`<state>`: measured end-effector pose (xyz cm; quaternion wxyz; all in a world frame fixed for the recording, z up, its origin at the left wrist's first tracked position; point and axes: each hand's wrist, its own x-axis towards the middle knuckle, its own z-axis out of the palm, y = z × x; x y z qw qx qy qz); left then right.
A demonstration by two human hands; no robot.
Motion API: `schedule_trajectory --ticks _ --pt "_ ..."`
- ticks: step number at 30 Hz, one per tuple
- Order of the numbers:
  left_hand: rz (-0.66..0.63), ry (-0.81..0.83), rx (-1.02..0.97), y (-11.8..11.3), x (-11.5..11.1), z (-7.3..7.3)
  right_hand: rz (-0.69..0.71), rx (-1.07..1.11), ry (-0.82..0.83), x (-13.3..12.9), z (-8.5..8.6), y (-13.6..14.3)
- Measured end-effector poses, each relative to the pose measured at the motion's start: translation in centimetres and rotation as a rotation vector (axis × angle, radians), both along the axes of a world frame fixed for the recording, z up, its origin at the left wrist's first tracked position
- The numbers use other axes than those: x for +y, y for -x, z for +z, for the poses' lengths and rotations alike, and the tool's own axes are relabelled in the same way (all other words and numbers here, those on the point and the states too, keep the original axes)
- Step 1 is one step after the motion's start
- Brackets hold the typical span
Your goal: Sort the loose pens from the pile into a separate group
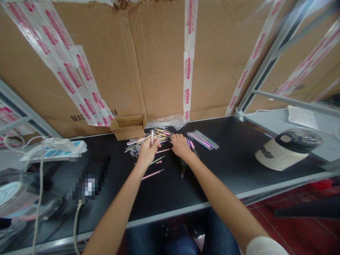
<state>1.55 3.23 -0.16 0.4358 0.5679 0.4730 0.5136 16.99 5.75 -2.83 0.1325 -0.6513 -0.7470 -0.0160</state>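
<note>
1. Black bench (pixel 233 157) is backed by cardboard (pixel 164 71) crossed with printed tape.
2. One pen (pixel 152 136) is held by the left hand (pixel 147 152) in a narrow grip, its long axis pointing away from the body.
3. Curled fingers are shown on the right hand (pixel 181 146); whether anything is held in that grip cannot be told.
4. Between the hands, a pink pen (pixel 162 151) is laid nearly crosswise, its right end close to the right hand; the pile (pixel 162 133) is spread just beyond both.
5. Nearer the body, a green pen (pixel 156 160) and a pink cap (pixel 158 162) are placed closer to the left hand.
6. Beyond the right hand, a row (pixel 203 140) of pens is laid slantwise, roughly parallel.
7. Behind the pile's left side, a small carton (pixel 127 133) is stood open; its contents cannot be made out.
</note>
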Motion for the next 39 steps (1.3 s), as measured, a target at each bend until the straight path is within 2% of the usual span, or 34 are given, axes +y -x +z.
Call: schedule_trajectory --ticks 3,4,8,10,12,18,24,30,35,37,39 --pt "0.005 0.0 -0.006 0.0 0.0 -0.2 0.012 0.232 -0.048 0.3 0.3 -0.5" --pt "0.006 -0.004 -0.005 0.1 0.0 -0.3 0.076 0.371 -0.064 0.4 0.6 -0.7" --pt "-0.008 -0.031 0.013 0.1 0.0 -0.5 0.473 0.875 -0.069 0.2 1.6 -0.8" --pt "-0.026 -0.035 0.001 0.1 0.1 -0.5 0.57 1.003 -0.05 -0.2 2.0 -0.6" --pt "-0.041 -0.027 -0.028 0.0 0.0 -0.4 0.592 1.072 -0.041 -0.5 2.3 -0.4" --pt "-0.082 -0.016 -0.086 -0.3 -0.4 0.0 0.531 1.205 -0.037 -0.5 2.3 -0.3" --pt "-0.129 -0.018 -0.07 -0.6 -0.5 -0.4 0.508 1.365 0.057 -0.6 2.5 -0.3" --pt "-0.206 -0.024 -0.002 -0.8 -0.5 -1.1 0.498 1.242 -0.071 -0.9 2.6 -0.3" --pt "-0.175 -0.073 -0.027 -0.7 -0.4 -1.1 0.485 1.19 -0.171 -0.8 1.9 0.2" --pt "-0.158 -0.091 -0.025 -0.5 -0.2 -1.2 0.535 1.121 -0.221 -0.9 1.9 0.4" --pt "-0.136 -0.1 -0.028 -0.3 0.0 -1.3 0.647 1.02 -0.249 -1.2 2.2 0.7"
